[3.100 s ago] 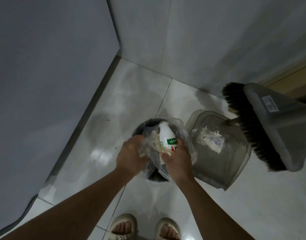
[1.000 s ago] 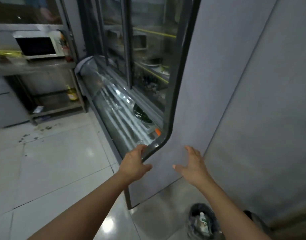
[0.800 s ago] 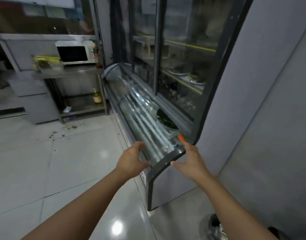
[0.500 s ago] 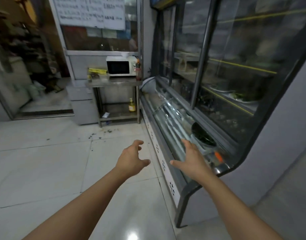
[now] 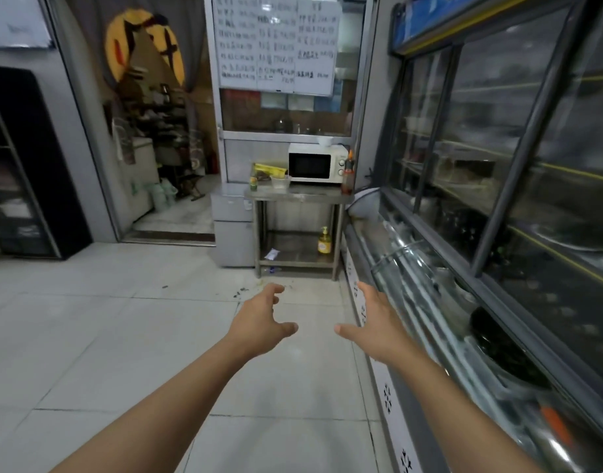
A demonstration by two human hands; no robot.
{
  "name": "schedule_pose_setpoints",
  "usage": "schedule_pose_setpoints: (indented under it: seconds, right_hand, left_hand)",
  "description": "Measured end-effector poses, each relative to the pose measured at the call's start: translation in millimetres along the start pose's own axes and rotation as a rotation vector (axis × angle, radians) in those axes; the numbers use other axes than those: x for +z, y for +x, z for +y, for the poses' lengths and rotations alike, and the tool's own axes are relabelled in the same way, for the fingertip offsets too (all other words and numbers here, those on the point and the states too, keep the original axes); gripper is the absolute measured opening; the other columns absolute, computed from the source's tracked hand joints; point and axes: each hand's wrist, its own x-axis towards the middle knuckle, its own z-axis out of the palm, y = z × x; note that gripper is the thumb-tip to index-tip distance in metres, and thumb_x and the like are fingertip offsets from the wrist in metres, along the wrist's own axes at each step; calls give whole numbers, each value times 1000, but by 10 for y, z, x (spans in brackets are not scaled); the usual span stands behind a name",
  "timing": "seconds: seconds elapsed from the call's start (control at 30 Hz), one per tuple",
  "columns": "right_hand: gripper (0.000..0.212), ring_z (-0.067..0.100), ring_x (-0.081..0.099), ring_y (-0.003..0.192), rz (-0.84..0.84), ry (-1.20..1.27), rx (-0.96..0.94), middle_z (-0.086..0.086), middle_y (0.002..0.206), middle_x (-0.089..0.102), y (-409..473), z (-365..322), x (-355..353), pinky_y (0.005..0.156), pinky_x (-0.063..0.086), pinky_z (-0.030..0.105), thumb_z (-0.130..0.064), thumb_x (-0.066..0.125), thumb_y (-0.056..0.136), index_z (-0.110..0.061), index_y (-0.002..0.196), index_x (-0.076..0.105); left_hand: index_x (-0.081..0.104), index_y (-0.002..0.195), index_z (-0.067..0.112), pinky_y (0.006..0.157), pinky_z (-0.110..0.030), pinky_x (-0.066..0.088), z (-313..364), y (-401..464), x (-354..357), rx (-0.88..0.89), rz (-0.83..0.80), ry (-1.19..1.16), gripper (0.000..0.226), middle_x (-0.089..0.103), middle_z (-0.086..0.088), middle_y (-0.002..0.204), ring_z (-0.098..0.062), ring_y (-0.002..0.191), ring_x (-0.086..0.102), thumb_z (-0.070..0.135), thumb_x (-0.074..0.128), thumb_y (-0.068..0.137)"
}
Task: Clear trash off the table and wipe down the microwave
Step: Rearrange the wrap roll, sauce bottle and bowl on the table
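Observation:
A white microwave [image 5: 316,164] with a dark door stands on a steel table [image 5: 298,195] straight ahead across the tiled floor. Left of it on the tabletop lie a yellow packet [image 5: 270,170], a clear plastic cup [image 5: 280,182] and a small green-capped bottle [image 5: 253,183]. A red sauce bottle [image 5: 348,173] stands at the microwave's right. My left hand [image 5: 261,324] and my right hand [image 5: 378,324] reach forward at waist height, both empty with fingers spread, well short of the table.
A long glass display counter [image 5: 440,302] runs along the right. A small grey cabinet [image 5: 232,230] sits left of the table. A yellow soap bottle [image 5: 324,241] and a wrapper [image 5: 272,254] are on the lower shelf. Debris specks [image 5: 240,292] dot the floor.
The view has swung up from the trash bin, past the counter, toward the microwave table. Both hands let go of the bag of trash and are empty now.

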Motion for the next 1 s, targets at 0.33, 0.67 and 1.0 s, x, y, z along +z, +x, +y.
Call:
schedule_pose_setpoints:
  seconds: [0.33,0.67,1.0]
  right_hand:
    - [95,19,29,137,-8,-30,-103,-3,153,18,2004,-247,4,107,30,34,-42,73,75,-32,146,11]
    - [93,19,29,137,-15,-51,-177,-2,152,20,3562,-557,194,107,30,36,-41,73,75,-31,146,14]
    - [93,19,30,137,69,-35,-120,0,152,21,5286,-926,429,106,31,34,-40,73,74,-29,146,14]
  left_hand:
    - [39,133,27,87,-28,46,-100,1691,-324,-51,108,13,69,52,3,128,-15,111,53,34,74,75]
    - [37,136,26,81,-26,47,-458,3169,-609,-48,146,-7,73,52,0,132,-17,109,54,31,76,74]
    - [36,137,27,77,-20,44,-860,5161,-1054,33,86,-32,72,49,-1,135,-16,112,53,30,74,76]
